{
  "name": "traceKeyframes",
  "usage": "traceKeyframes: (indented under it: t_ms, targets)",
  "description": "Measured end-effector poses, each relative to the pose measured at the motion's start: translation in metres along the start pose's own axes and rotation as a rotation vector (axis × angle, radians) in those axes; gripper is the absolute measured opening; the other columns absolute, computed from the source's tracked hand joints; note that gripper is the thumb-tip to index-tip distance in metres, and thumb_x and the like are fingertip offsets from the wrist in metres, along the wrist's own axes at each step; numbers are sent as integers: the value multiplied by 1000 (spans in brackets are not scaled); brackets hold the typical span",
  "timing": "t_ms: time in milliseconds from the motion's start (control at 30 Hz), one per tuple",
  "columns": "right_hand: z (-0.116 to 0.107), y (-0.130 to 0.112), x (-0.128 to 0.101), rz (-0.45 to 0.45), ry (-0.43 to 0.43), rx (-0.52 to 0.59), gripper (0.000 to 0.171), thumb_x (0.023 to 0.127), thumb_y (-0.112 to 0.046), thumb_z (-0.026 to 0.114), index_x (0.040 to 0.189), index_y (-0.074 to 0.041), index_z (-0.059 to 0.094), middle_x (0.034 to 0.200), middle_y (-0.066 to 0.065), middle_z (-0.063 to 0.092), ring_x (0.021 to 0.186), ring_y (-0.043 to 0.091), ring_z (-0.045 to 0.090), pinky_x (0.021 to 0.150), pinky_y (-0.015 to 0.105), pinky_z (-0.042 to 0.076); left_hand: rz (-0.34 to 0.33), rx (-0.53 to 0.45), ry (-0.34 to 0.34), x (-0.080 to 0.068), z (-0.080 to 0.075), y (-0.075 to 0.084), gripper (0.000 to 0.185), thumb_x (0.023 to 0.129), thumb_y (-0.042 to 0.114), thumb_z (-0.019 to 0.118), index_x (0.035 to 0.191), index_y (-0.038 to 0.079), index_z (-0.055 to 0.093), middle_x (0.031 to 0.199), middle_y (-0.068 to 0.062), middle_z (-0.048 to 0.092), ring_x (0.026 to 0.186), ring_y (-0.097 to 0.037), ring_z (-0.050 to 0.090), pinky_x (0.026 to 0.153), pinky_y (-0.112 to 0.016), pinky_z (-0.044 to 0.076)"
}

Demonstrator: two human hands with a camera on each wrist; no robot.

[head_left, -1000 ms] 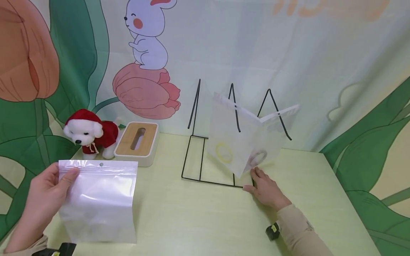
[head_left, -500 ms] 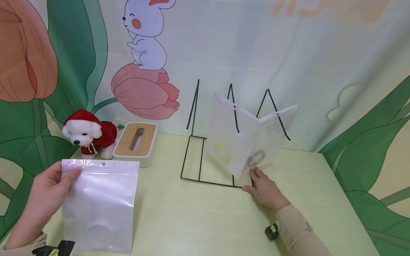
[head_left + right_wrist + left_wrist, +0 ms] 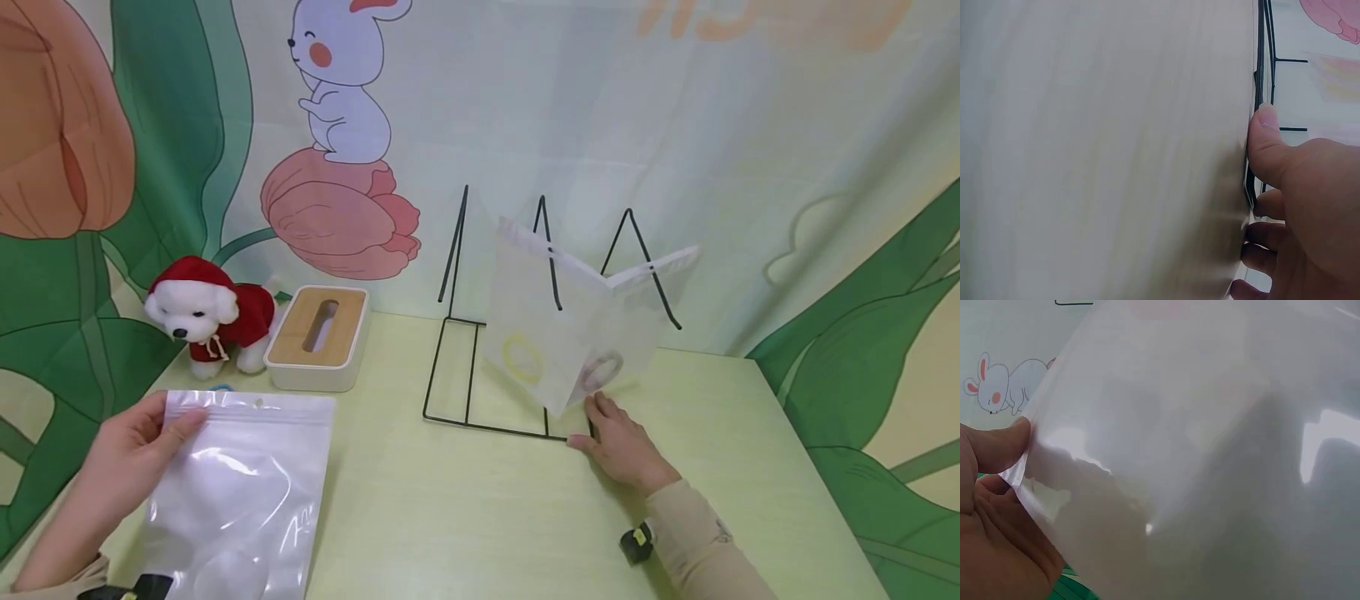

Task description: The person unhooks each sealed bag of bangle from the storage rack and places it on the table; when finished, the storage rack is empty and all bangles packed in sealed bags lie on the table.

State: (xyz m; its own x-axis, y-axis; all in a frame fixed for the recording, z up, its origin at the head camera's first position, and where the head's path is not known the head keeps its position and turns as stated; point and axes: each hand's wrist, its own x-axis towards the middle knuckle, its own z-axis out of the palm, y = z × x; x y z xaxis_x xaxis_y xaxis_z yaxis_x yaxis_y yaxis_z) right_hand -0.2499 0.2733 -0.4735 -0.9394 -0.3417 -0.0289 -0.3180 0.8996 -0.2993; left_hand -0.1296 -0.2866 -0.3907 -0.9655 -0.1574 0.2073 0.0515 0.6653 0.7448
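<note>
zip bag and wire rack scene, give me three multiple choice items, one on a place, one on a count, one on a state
1. Where is the tissue box?
A. right of the plush dog
B. inside the wire rack
C. under the zip bag

2. How many pouches stand in the wire rack?
A. none
B. two
C. five

3. What is the left hand doing?
A. lying flat on the table
B. pinching the zip bag's top corner
C. gripping the plush dog

Answers:
1 A, the box sits right beside the dog at the back left.
2 B, two translucent pouches lean among the wires, near the right hand.
3 B, thumb and fingers pinch the bag's sealed edge.
</note>
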Motion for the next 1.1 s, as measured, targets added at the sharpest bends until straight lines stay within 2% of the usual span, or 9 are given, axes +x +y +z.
traceKeyframes:
  t_ms: [200, 367, 467, 600, 800, 933, 1100]
  targets:
    - [0, -2, -1, -11, 0, -1, 77, 94, -43, 53, 143, 9, 26, 150, 29, 17, 134, 47, 23, 98, 65, 29, 10, 47, -120, 2, 6, -3, 32, 96, 30, 55, 108, 1, 57, 84, -10, 59, 67, -14, 47, 50, -25, 40]
    - [0, -2, -1, -14, 1, -4, 76, 94, -43, 53, 143, 9, 26, 149, 29, 18, 134, 46, 23, 97, 64, 30, 27, 100, -163, 4, 11, -8, 24, 95, 25, 57, 104, 3, 59, 71, -5, 46, 64, -13, 41, 48, -25, 35]
    - [0, -2, 0, -21, 5, -9, 76, 94, -42, 54, 143, 9, 27, 149, 29, 18, 133, 46, 24, 97, 64, 31, 30, 132, -193, 5, 11, -13, 25, 96, 26, 56, 105, 3, 60, 72, -4, 47, 67, -13, 42, 50, -24, 36]
    - [0, -1, -1, -22, 6, -13, 76, 94, -43, 53, 143, 9, 27, 149, 29, 19, 133, 46, 25, 97, 64, 31, -7, 170, -255, 6, 11, -19, 35, 96, 32, 54, 111, 1, 60, 82, -6, 55, 74, -19, 46, 53, -25, 40]
    - [0, -1, -1, -32, 9, -16, 76, 94, -43, 53, 143, 9, 27, 149, 30, 19, 133, 47, 24, 97, 64, 31, -21, 188, -269, 7, 14, -27, 38, 96, 32, 55, 112, -2, 60, 92, -11, 62, 78, -23, 49, 56, -27, 44]
    - [-1, -1, -1, -39, 12, -19, 76, 94, -42, 53, 142, 10, 28, 148, 31, 19, 133, 47, 24, 97, 64, 31, -6, 202, -268, 7, 17, -32, 32, 95, 28, 56, 108, -1, 62, 90, -9, 63, 75, -21, 49, 56, -27, 43]
    - [-1, -1, 0, -35, 10, -20, 76, 94, -42, 54, 143, 9, 28, 149, 30, 19, 134, 46, 24, 97, 64, 31, -24, 206, -287, 7, 19, -37, 36, 96, 30, 56, 109, -3, 62, 92, -10, 64, 76, -21, 51, 57, -29, 44]
